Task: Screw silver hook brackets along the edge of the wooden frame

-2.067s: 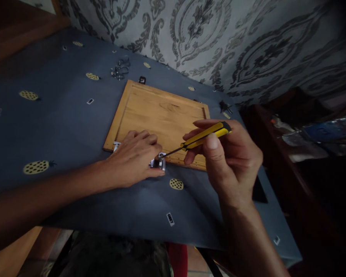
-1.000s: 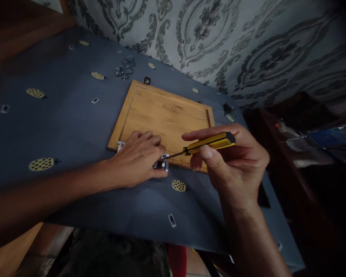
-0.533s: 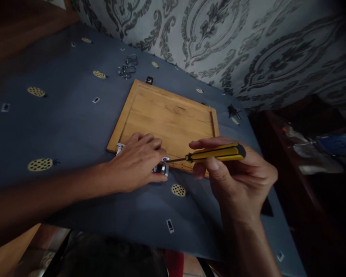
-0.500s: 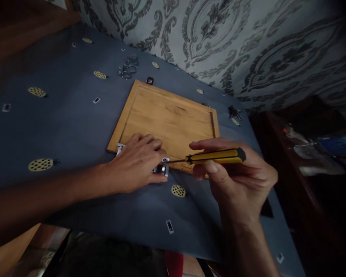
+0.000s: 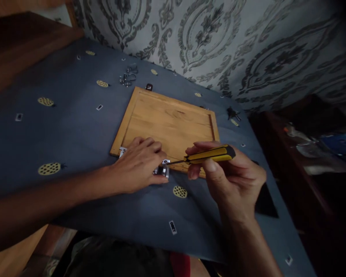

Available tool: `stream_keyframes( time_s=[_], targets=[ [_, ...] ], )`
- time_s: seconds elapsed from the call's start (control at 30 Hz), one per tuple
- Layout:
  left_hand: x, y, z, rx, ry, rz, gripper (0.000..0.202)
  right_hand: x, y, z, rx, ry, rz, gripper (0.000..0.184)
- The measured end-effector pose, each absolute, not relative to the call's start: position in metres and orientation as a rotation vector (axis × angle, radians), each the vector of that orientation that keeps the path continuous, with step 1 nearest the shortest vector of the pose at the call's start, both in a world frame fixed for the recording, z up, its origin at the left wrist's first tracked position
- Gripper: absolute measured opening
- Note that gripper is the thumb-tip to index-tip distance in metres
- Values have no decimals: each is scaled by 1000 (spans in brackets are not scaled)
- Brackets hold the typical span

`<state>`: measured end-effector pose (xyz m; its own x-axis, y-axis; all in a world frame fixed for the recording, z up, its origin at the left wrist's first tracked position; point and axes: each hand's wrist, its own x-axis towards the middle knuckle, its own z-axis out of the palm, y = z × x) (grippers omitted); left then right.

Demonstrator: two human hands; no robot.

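A framed wooden panel (image 5: 167,119) lies flat on the table. Over its near edge rests my left hand (image 5: 142,161), its fingers pressed around a shiny metal fitting (image 5: 163,171); most of that piece is under the hand. Another small metal plate (image 5: 122,151) shows by the panel's near left corner, partly covered. My right hand (image 5: 227,177) is closed around a yellow and black screwdriver (image 5: 209,154). The thin shaft points left, with its tip at the fitting; whether it sits in a screw is too small to tell.
A blue cloth (image 5: 83,134) with pineapple prints covers the table. Small metal pieces (image 5: 128,77) lie beyond the panel, and a dark object (image 5: 233,113) is at the far right. The patterned wall (image 5: 204,42) rises behind the table.
The screwdriver's handle has swung slightly left and tilted up a little, with my right hand moving along. My left hand stays on the fitting. The whole view has shifted slightly.
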<state>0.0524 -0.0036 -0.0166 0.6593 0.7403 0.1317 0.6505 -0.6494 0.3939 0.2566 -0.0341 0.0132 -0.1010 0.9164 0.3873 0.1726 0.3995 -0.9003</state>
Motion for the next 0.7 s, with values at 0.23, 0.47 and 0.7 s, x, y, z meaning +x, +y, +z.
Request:
stream_keyframes(
  time_s=[0.23, 0.47, 0.7],
  targets=[
    [53, -4, -12, 2576, 1128, 347, 32, 251, -38, 13, -1009, -1571, 725, 14],
    [52, -4, -12, 2595, 1138, 350, 34, 254, -42, 9, -994, -1516, 588, 17],
    [52, -4, -15, 2588, 1138, 385, 34, 252, -39, 9, -1001, -1440, 554, 16]
  ],
)
